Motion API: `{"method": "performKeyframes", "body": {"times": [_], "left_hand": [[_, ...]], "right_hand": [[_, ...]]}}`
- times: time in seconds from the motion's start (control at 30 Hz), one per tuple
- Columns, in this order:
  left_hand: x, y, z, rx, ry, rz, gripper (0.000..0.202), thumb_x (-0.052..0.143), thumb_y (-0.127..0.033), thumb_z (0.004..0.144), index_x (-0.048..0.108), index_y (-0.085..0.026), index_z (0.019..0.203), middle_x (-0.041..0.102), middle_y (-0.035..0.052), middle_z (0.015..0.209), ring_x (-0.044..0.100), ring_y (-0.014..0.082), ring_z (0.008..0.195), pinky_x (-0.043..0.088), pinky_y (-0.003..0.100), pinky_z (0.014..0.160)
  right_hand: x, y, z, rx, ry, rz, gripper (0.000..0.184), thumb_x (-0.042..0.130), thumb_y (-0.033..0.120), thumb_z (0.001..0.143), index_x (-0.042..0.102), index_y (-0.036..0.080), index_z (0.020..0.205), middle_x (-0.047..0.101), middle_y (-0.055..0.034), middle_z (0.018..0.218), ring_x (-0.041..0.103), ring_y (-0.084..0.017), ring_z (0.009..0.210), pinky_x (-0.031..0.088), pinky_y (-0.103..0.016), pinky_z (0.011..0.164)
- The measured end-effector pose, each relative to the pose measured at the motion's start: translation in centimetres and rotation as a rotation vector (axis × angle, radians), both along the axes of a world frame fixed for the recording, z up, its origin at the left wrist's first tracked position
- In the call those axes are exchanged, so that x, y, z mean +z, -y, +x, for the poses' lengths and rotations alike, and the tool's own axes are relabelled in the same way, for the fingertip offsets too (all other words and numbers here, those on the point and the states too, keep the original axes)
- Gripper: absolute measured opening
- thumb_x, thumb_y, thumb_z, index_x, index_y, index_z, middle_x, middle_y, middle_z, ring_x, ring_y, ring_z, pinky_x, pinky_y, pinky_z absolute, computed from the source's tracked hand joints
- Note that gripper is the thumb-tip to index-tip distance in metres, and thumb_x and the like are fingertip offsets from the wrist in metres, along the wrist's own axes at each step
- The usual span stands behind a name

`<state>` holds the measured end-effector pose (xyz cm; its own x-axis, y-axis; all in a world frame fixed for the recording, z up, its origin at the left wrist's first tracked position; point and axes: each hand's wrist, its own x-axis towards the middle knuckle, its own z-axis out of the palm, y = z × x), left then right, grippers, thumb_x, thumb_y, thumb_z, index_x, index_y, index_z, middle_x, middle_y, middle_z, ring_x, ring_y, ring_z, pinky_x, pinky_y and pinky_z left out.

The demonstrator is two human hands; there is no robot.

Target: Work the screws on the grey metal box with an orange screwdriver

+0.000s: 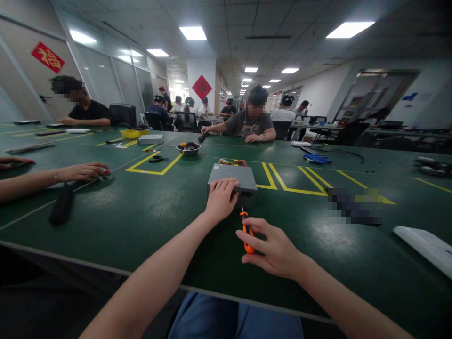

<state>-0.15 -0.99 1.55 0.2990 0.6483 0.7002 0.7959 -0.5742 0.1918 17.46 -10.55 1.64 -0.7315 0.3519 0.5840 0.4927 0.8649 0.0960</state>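
So, the grey power supply sits flat on the green surface straight ahead of me, its coloured cables bunched at the far side. My left grip lies over the near left part of the casing, fingers stretched out together along the top and thumb by the near edge, pressing rather than pinching. My right grip pinches the orange-and-black handle of a screwdriver between thumb and fingers. The thin shaft points away from me, and its tip ends near the unit's front face, seemingly short of it; that face is in shade, so I can't make out what the tip lines up with.

To do this well, I judge that my left grip wants to bear down and slightly towards me, so the casing can't slide off when pushed. My left thumb is near the shaft's line, so shifting it further left would spare it if the blade slips. The shaft should meet the face square on, with the tip fully seated before any twist. A steady push first, then slow turns from the fingertips, should serve better than force. Bracing the handle's end with my palm would help hold that line.
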Motion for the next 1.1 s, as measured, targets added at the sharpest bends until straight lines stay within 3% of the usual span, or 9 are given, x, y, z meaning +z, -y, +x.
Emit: {"method": "performKeyframes", "body": {"times": [0.07, 0.17, 0.33, 0.57, 0.7, 0.8, 0.97, 1.1], "left_hand": [[0.01, 0.03, -0.02, 0.002, -0.002, -0.001, 0.027, 0.047, -0.022, 0.083, 0.05, -0.024, 0.11, 0.055, 0.0018, 0.122, 0.045, 0.0182, 0.115, 0.028, 0.037, 0.099], [0.07, 0.1, -0.09, 0.001, -0.004, 0.0, 0.027, 0.047, -0.022, 0.084, 0.05, -0.023, 0.111, 0.055, 0.002, 0.122, 0.045, 0.0182, 0.115, 0.028, 0.037, 0.099], [0.06, 0.12, -0.11, 0.002, 0.002, -0.008, 0.027, 0.047, -0.022, 0.083, 0.051, -0.024, 0.111, 0.056, 0.002, 0.122, 0.046, 0.0181, 0.115, 0.028, 0.037, 0.098], [-0.08, 0.04, 0.05, 0.025, -0.005, 0.001, 0.028, 0.049, -0.022, 0.082, 0.051, -0.025, 0.11, 0.056, 0.0011, 0.122, 0.046, 0.018, 0.115, 0.029, 0.037, 0.099], [-0.1, 0.03, 0.13, 0.019, -0.005, 0.011, 0.028, 0.048, -0.021, 0.082, 0.051, -0.024, 0.11, 0.056, 0.0009, 0.121, 0.046, 0.0172, 0.115, 0.029, 0.036, 0.099], [-0.13, 0.04, 0.17, 0.012, 0.0, 0.02, 0.026, 0.048, -0.022, 0.083, 0.051, -0.024, 0.109, 0.056, 0.0006, 0.121, 0.046, 0.017, 0.114, 0.028, 0.036, 0.099], [-0.23, -0.06, 0.18, 0.009, 0.0, 0.024, 0.027, 0.048, -0.022, 0.083, 0.05, -0.024, 0.109, 0.056, 0.0011, 0.121, 0.046, 0.0175, 0.115, 0.028, 0.036, 0.099], [-0.23, -0.05, 0.16, 0.009, 0.001, 0.024, 0.027, 0.049, -0.021, 0.082, 0.05, -0.024, 0.109, 0.056, 0.0012, 0.121, 0.046, 0.0174, 0.114, 0.028, 0.036, 0.099]], "right_hand": [[0.16, 0.22, 0.07, 0.013, 0.03, -0.041, 0.035, 0.048, 0.033, 0.086, 0.048, 0.017, 0.118, 0.046, -0.0165, 0.119, 0.053, -0.023, 0.104, 0.05, -0.033, 0.078], [0.27, 0.34, 0.14, 0.029, -0.016, -0.04, 0.033, 0.048, 0.025, 0.085, 0.047, 0.014, 0.116, 0.047, -0.0175, 0.121, 0.054, -0.022, 0.105, 0.05, -0.031, 0.079], [0.35, 0.27, 0.16, 0.04, -0.135, -0.044, 0.028, 0.051, 0.026, 0.084, 0.044, 0.016, 0.109, 0.055, -0.0159, 0.115, 0.059, -0.021, 0.097, 0.052, -0.03, 0.073], [0.57, 0.68, 0.33, 0.002, 0.02, -0.051, 0.033, 0.046, 0.027, 0.087, 0.046, 0.017, 0.119, 0.048, -0.0164, 0.123, 0.057, -0.021, 0.101, 0.052, -0.03, 0.075], [-0.06, 0.28, 0.21, -0.004, -0.12, 0.072, 0.028, 0.054, 0.032, 0.084, 0.048, 0.016, 0.106, 0.058, -0.0151, 0.111, 0.062, -0.02, 0.09, 0.053, -0.03, 0.07], [-0.08, 0.24, 0.09, -0.005, -0.155, 0.031, 0.03, 0.054, 0.035, 0.084, 0.045, 0.017, 0.106, 0.057, -0.015, 0.112, 0.061, -0.021, 0.094, 0.054, -0.03, 0.071], [0.55, 0.68, 0.23, 0.013, -0.023, -0.026, 0.033, 0.043, 0.025, 0.088, 0.044, 0.017, 0.12, 0.047, -0.0172, 0.124, 0.055, -0.021, 0.105, 0.052, -0.031, 0.078], [0.15, 0.4, 0.58, 0.012, -0.128, 0.008, 0.029, 0.049, 0.025, 0.086, 0.045, 0.017, 0.114, 0.051, -0.0155, 0.119, 0.058, -0.02, 0.1, 0.052, -0.03, 0.075]]}}
